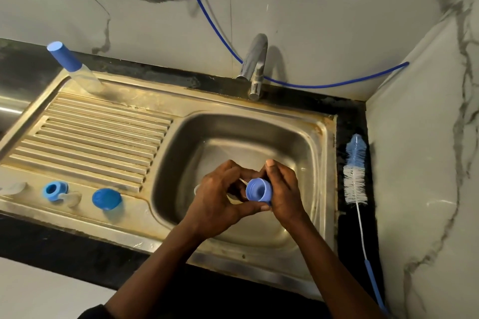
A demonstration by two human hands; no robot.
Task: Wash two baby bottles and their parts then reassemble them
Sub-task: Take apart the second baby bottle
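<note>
Over the sink (324, 163) the right hand (285, 189) grips a blue cap (258, 190), and the left hand (215, 197) curls round a mostly hidden clear part (196, 189). On the drainer to the left lie a blue ring (55, 190) and a blue lid (106, 198). Farther back stands a capped bottle (75, 67).

Sink corner: metal, plastic, stone-look.
Sink (321, 163) dull brushed steel, rust-stained rim; tap (255, 59) polished metal; cap (259, 190) matt blue plastic; bottle (85, 80) clear plastic; wall (311, 8) smooth, veined.

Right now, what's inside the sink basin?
The left hand and right hand grip a blue cap in the sink basin; bare steel around them. The floor beneath the hands, drain included, is covered.
</note>
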